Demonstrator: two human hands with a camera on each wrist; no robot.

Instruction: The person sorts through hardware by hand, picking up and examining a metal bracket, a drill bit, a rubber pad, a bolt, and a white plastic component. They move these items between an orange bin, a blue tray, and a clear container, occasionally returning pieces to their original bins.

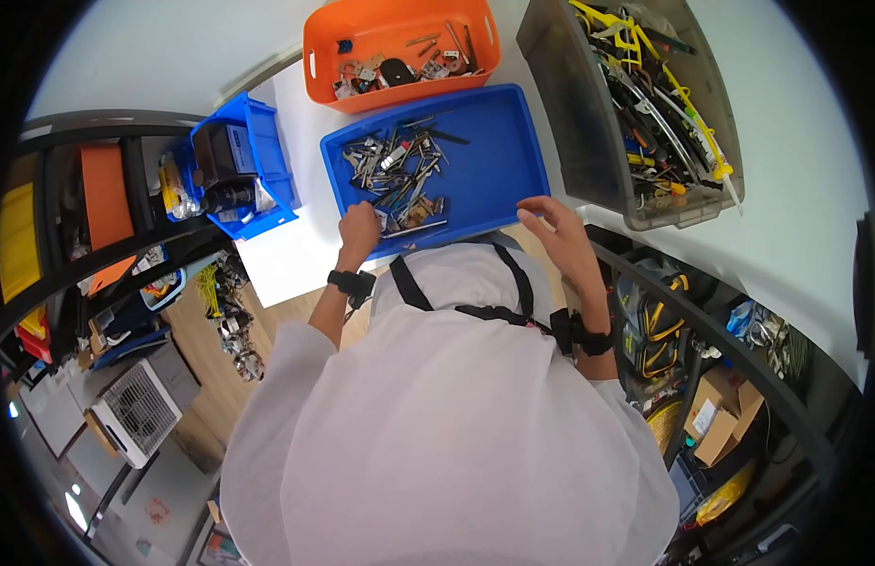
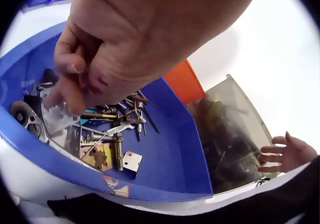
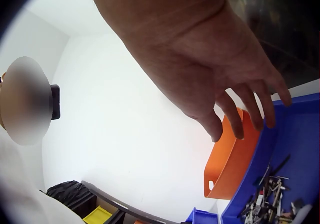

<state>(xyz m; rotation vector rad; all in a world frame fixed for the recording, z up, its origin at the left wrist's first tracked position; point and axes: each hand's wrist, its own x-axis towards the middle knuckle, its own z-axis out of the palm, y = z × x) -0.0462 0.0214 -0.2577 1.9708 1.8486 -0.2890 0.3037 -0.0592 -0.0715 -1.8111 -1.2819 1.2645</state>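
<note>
My left hand (image 1: 361,229) reaches into the near left part of a blue tray (image 1: 494,156). In the left wrist view, the left hand's (image 2: 120,38) curled thumb and fingers pinch a pale, see-through piece (image 2: 56,118); part of it is hidden. Around it lie a round dark metal part (image 2: 21,113), a bolt (image 2: 119,154) and a yellowish plate (image 2: 98,157). Loose metal pieces (image 1: 396,168) fill the tray's left half. My right hand (image 1: 563,241) hovers by the tray's near right corner, fingers spread and holding nothing, as the right wrist view of the hand (image 3: 200,58) also shows.
Behind the tray stands an orange bin (image 1: 400,97) with metal parts. A grey translucent bin (image 1: 584,141) of tools is at the right, with a yellow-handled tool sticking out. A blue open bin (image 1: 279,170) stands left, beside black shelving (image 1: 136,189).
</note>
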